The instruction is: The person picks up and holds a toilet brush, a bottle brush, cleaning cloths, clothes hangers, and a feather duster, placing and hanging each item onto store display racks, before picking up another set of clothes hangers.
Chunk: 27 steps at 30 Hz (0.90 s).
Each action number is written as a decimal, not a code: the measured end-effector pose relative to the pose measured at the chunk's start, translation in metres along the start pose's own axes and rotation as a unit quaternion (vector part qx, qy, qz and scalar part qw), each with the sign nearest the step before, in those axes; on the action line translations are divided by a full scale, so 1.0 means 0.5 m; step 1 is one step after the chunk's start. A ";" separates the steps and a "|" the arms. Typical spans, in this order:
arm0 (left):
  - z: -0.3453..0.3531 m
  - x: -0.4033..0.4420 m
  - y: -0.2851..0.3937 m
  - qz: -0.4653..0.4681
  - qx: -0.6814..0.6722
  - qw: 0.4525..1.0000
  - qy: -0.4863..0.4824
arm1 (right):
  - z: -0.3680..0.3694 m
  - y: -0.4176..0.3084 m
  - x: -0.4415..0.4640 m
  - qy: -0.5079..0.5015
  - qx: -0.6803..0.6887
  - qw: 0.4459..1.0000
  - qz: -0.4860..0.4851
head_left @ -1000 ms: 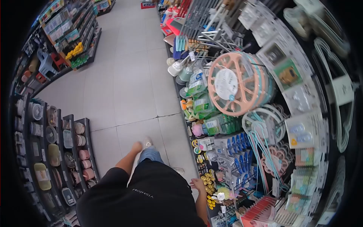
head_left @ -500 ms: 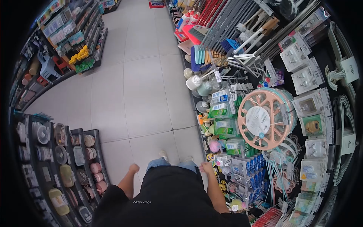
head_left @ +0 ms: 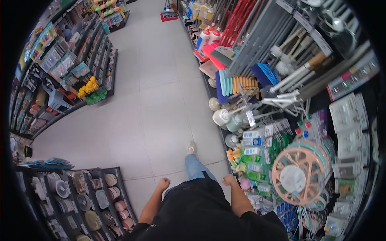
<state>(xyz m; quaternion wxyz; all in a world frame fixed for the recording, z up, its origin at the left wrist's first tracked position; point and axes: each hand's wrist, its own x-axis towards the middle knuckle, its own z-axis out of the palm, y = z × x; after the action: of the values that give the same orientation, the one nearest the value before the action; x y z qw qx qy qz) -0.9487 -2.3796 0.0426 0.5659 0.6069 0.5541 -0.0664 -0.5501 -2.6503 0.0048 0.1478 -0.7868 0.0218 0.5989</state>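
My left hand [head_left: 163,184] hangs beside my body over the floor, fingers loosely curled and nothing in it. On the other side hangs my right hand [head_left: 229,180], also holding nothing, its fingers slightly bent and apart. A pink scrubbing ball [head_left: 245,183] hangs on the rack just beyond my right hand, with a small gap between them. Green-and-white packets [head_left: 255,167] hang further along that rack. A round peach-coloured hanging rack [head_left: 292,179] sits to their right. My left hand is apart from the shelf of food containers [head_left: 92,220].
Grey floor tiles [head_left: 157,108] run ahead between the shelves. Brooms and dustpans [head_left: 215,54] line the right side, with toilet brushes [head_left: 221,117] jutting low at the aisle edge. A shelf end with yellow and green items [head_left: 90,88] stands at the left.
The view has moved forward along the aisle, and the racks on the right appear lower and closer. One leg is now stretched out ahead. Both hands remain empty.
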 end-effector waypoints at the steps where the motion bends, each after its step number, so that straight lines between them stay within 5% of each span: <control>1: -0.044 0.008 -0.019 -0.047 -0.005 0.998 0.029 | -0.015 -0.031 0.043 -0.011 -0.011 0.999 0.029; 4: -0.165 0.023 -0.044 -0.215 0.032 0.976 0.032 | -0.068 -0.217 0.065 -0.037 -0.082 0.994 0.066; 7: -0.251 0.070 -0.003 -0.284 -0.035 0.957 0.045 | -0.118 -0.449 0.100 0.045 -0.228 0.964 -0.126; 9: -0.242 0.074 0.013 -0.298 -0.108 0.946 0.074 | -0.134 -0.601 0.144 0.168 -0.386 0.864 -0.276; 10: -0.238 0.089 0.052 -0.287 -0.145 0.942 0.099 | -0.147 -0.680 0.193 0.091 -0.325 0.896 -0.288; 11: -0.245 0.122 0.110 -0.271 -0.181 0.937 0.126 | -0.155 -0.771 0.207 0.081 -0.290 0.909 -0.288; 12: -0.260 0.105 0.267 -0.251 -0.037 0.958 0.136 | -0.149 -0.859 0.221 0.072 -0.253 0.922 -0.286; 17: -0.247 0.309 0.258 -0.209 -0.128 0.960 0.137 | -0.117 -1.251 0.131 0.018 -0.092 0.950 -0.298; 20: -0.310 0.447 0.266 -0.210 -0.161 0.956 0.127 | -0.103 -1.381 0.191 0.009 -0.114 0.953 -0.281; 23: -0.432 0.592 0.295 -0.210 -0.214 0.945 0.130 | -0.121 -1.437 0.312 0.076 -0.365 0.875 -0.310; 25: -0.542 0.698 0.340 -0.204 -0.209 0.949 0.115 | -0.153 -1.487 0.306 -0.072 -0.314 0.919 -0.225; 27: -0.687 0.798 0.443 -0.181 0.033 0.983 -0.006 | -0.161 -1.559 0.281 -0.020 -0.198 0.974 -0.104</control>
<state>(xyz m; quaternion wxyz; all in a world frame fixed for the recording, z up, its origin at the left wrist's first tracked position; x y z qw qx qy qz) -0.8206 -1.8237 0.0165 0.5277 0.5144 0.6488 -0.1899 -0.2706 -1.9065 0.0513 0.0508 -0.7865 -0.1825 0.5879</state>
